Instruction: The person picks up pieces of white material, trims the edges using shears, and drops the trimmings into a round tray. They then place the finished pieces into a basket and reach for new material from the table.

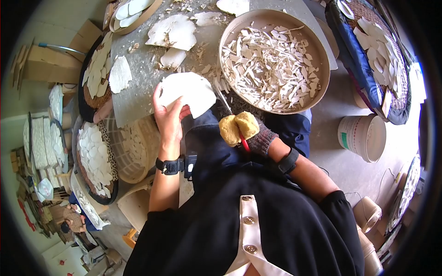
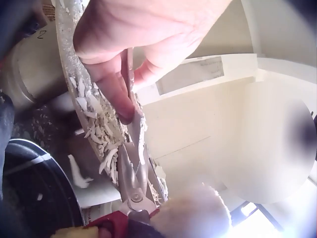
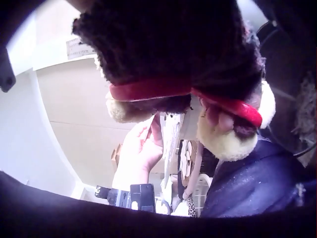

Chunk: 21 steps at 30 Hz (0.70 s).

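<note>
The left hand (image 1: 171, 120) pinches a broad, thin white sheet (image 1: 188, 92) between thumb and fingers, over the table's near edge. Red-handled shears (image 2: 134, 196) are gripped in the right hand (image 1: 258, 137), which wears a dark knitted glove with yellow padding (image 1: 239, 128) around the fingers. In the left wrist view the shears' blades stand at the sheet's edge, just below the left fingertips (image 2: 126, 113). The right wrist view shows the red handles (image 3: 148, 89) within the gloved hand, and the left hand (image 3: 140, 151) beyond them.
A round tray (image 1: 328, 69) of white scraps stands at the table's right. Larger white pieces (image 1: 172, 33) and crumbs lie on the grey table (image 1: 133, 99). A white bucket (image 1: 363, 138) stands right, a plastic basket (image 1: 120, 158) left, with trays of white pieces on both sides.
</note>
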Motion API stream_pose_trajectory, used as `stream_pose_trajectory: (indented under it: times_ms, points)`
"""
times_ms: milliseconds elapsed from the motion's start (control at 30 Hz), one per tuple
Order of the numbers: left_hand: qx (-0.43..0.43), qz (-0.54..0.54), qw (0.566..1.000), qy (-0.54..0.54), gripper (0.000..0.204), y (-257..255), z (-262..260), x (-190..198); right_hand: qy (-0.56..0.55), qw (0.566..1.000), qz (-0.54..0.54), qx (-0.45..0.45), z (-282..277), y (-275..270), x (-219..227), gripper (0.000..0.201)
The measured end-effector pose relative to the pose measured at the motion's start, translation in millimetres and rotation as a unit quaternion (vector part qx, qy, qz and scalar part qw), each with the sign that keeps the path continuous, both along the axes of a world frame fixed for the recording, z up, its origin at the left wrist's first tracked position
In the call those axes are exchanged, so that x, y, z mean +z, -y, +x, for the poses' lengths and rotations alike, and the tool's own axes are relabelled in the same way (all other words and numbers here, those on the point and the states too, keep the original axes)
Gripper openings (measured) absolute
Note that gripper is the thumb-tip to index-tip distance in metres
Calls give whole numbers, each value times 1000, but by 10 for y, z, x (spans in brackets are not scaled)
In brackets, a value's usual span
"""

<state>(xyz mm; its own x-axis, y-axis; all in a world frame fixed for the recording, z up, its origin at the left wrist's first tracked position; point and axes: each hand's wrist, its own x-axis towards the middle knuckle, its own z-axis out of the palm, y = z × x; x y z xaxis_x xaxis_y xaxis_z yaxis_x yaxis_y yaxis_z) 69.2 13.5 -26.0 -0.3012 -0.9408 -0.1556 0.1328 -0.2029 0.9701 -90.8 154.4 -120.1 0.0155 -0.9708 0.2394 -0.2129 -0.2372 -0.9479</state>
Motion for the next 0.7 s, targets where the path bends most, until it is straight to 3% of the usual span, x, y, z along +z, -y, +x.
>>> stream_pose_trajectory:
  times_ms: [33,133,233,367,433,500,567,667,700]
  points:
    - [-12,3,1000,1,67,-25,-9,16,-25,999,-26,-23,-2,14,0,15]
    - [-50,22,998,33,67,-93,-29,-2,-17,999,39,2,-31,29,-83,18]
    - [39,-21,999,14,70,-228,-135,-93,7,997,73,34,-44,39,116,23]
    - [81,-69,994,-5,72,-308,-223,-319,-174,984,-37,1,-106,32,306,23]
    - [61,-62,996,-15,71,-323,-245,-279,-15,1000,-25,5,-28,30,28,24]
    - [63,-77,995,-17,69,-324,-287,-259,-25,999,-46,-12,-24,27,13,25]
    - [53,-88,995,-14,68,-269,-294,-256,-201,973,-106,-46,-87,9,49,27]
    - [20,-82,996,6,68,-205,-223,-296,-142,989,-31,-20,-45,20,23,24]
    - [15,-82,996,15,68,-189,-215,-281,-196,979,-24,-44,-89,-11,149,20]
